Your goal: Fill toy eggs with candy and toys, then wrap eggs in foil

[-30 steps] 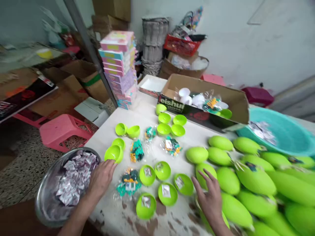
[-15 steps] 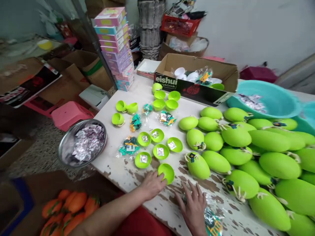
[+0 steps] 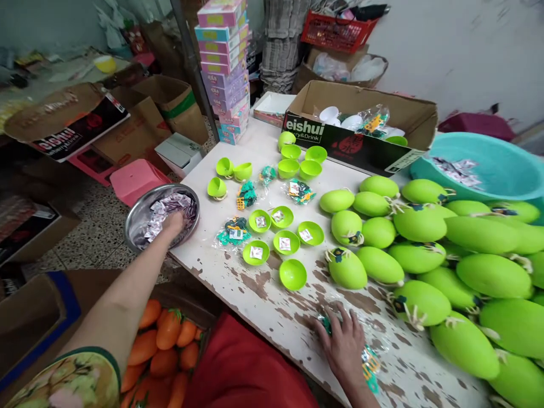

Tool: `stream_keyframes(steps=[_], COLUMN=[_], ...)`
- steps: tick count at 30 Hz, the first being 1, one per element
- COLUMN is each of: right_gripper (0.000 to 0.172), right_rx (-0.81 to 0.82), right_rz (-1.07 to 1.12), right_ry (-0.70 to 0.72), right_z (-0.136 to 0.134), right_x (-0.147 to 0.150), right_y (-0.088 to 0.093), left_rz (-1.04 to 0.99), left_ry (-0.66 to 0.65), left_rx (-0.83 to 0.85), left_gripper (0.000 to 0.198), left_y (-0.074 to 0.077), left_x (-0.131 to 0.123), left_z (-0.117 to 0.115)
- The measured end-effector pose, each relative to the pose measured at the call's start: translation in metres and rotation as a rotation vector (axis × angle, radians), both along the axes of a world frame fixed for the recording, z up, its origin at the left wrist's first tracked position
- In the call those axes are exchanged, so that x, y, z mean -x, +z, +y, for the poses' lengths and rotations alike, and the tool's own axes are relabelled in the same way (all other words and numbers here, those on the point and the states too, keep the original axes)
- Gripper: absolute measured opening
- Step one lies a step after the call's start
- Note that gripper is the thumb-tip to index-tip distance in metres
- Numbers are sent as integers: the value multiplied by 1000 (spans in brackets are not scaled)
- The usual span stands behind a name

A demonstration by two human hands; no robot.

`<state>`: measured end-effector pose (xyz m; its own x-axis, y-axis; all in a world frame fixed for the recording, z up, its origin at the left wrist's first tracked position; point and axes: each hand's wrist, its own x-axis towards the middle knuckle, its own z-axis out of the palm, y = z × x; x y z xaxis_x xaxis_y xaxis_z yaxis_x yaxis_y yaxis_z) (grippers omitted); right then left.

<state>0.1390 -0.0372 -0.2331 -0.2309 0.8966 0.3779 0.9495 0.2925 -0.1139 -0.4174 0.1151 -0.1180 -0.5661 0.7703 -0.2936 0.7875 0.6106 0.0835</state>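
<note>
My left hand (image 3: 174,224) reaches into a round metal bowl (image 3: 131,224) at the table's left edge. Its fingers are hidden among small silvery-pink packets (image 3: 158,215). My right hand (image 3: 343,340) lies spread at the table's front, resting on clear bags of green and yellow plastic parts (image 3: 370,362). Between the hands, one green half shell (image 3: 293,275) stands with its hollow side up and nothing inside. Behind it sit several similar shells, each with a small packet in it, such as this half shell (image 3: 284,242). A bagged set of parts (image 3: 233,233) lies to their left.
Many green egg-shaped pieces with cords (image 3: 416,255) cover the table's right side. Behind stand an open carton (image 3: 361,141), a turquoise basin (image 3: 505,164) and a stack of small boxes (image 3: 225,73). Orange carrot-like pieces (image 3: 168,340) are below, by my lap.
My left hand has left the empty half shell and moved left into the metal bowl. My right hand stays on the bagged parts. The view has shifted to the left.
</note>
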Motion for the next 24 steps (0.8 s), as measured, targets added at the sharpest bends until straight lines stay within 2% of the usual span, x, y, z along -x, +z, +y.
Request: stream_keyframes(steps=[2, 4, 8, 10, 11, 13, 15, 17, 19, 21, 24], right_gripper=[58, 58, 58, 56, 55, 55, 53, 50, 49, 59, 91], right_rx=[-1, -1, 3, 15, 18, 15, 8, 17, 48, 95, 242], right_rz=[2, 0, -4, -13, -12, 5, 39, 74, 112, 137, 128], right_ry=[15, 19, -6, -16, -16, -9, -8, -37, -98, -185, -321], right_z=[-1, -3, -6, -6, -6, -5, -6, -10, -19, -30, -45], right_x=[-4, -6, -6, -4, -3, -3, -6, -12, -21, -30, -37], right_y=[-5, -9, -17, -17, -16, -12, -6, 1, 8, 13, 16], left_rz=[-3, 11, 58, 69, 63, 1, -159, -418, -477, -436, -397], left_ry=[24, 64, 178, 192, 176, 80, -109, -391, -548, -611, -614], left_rx=[-11, -57, -218, -336, -396, -492, -554, -646, -583, -472, -426], left_gripper=[22, 22, 25, 29, 30, 26, 17, 18, 19, 16, 21], left_y=[-6, -1, 26, 37, 40, 37, 26, 12, -1, -10, -16], left_x=[-3, -2, 6, -4, -18, -63, -128, -197, -255, -292, -306], left_z=[-2, -6, -24, -37, -45, -60, -73, -82, -84, -82, -78])
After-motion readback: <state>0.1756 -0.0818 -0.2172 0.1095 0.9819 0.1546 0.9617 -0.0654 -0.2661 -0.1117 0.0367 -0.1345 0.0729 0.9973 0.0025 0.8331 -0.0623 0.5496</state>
